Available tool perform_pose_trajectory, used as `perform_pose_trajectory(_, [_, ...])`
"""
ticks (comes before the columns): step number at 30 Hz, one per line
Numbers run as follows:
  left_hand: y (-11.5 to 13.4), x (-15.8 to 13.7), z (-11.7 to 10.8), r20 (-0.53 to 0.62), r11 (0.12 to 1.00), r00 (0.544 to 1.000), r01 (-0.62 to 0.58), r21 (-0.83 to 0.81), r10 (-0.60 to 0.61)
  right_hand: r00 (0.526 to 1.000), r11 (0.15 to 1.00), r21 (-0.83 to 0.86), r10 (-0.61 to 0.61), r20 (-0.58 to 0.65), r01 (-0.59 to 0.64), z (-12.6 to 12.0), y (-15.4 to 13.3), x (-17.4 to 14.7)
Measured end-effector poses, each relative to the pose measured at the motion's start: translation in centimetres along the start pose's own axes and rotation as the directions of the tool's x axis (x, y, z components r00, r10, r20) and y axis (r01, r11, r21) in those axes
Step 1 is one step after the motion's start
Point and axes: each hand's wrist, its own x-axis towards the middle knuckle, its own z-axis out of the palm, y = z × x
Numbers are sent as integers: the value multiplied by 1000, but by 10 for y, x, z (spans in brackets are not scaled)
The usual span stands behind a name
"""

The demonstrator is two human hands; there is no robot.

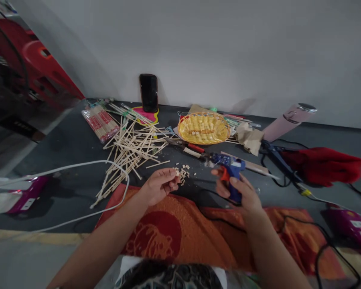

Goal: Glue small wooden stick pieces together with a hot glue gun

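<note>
My right hand (243,190) grips a blue hot glue gun (235,176) with an orange trigger, its nozzle pointing left. My left hand (161,185) is closed in a pinch; a small pale piece of wooden stick (177,172) shows at its fingertips. Just beyond these fingers lies a little pile of short cut stick pieces (185,170) on the dark table. Long wooden sticks (132,146) are heaped loosely to the left. Pliers with red handles (195,148) lie behind the pile, close to the glue gun's nozzle.
A yellow woven basket (204,128) holds a few small pieces. A phone (149,93) leans on the wall near packed sticks (100,122). At right are a pink flask (289,120), red cloth (325,164) and cables. An orange towel (204,228) covers the front edge.
</note>
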Motion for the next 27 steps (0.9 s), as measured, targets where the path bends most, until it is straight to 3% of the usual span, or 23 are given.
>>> perform_pose_trajectory(6, [-2,0,3,-52,999,999,-4,-54,1,999,999,-37,29,42,-28,9,24,-6])
perform_pose_trajectory(16, [-2,1,7,-124,998,992,1,-70,-10,986,979,-202,45,162,-12,14,24,-10])
perform_pose_trajectory(27, [-4,2,5,-110,997,994,1,-80,-10,987,976,-216,62,149,-29,18,25,-8])
